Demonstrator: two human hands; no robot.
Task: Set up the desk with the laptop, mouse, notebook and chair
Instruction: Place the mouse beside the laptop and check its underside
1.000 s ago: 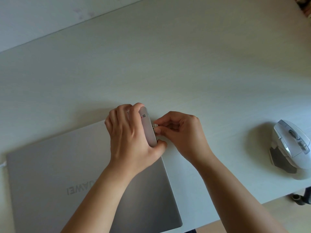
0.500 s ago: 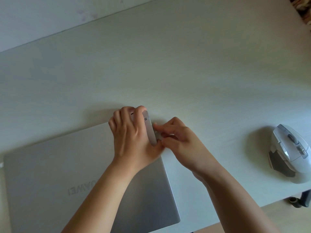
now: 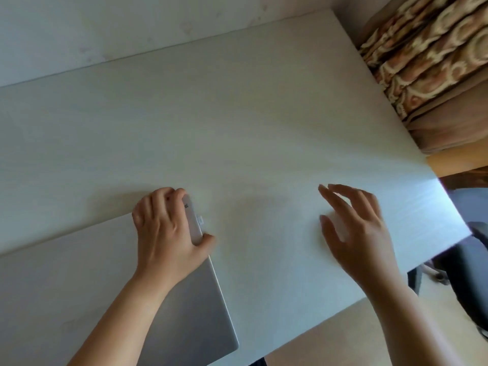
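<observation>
A closed silver laptop [image 3: 79,273] lies on the white desk [image 3: 237,122] at the lower left. My left hand [image 3: 166,233] grips its far right corner, fingers over the back edge and thumb on the side. A small white plug [image 3: 201,220] sticks out of the laptop's right side just beyond my fingers. My right hand [image 3: 361,228] is spread open near the desk's right edge, over the white mouse [image 3: 339,227], which shows only as a blurred pale patch under the palm. I cannot tell whether the hand touches it. No notebook is in view.
A dark office chair [image 3: 472,260] stands off the desk's right front corner, its base on the pale floor. A patterned brown curtain [image 3: 435,56] hangs at the upper right. A pale wall [image 3: 105,27] runs along the desk's far edge.
My right hand has let go at the laptop's side, leaving the small plug in it, and swung right over the mouse. The view has turned right, showing the curtain and chair.
</observation>
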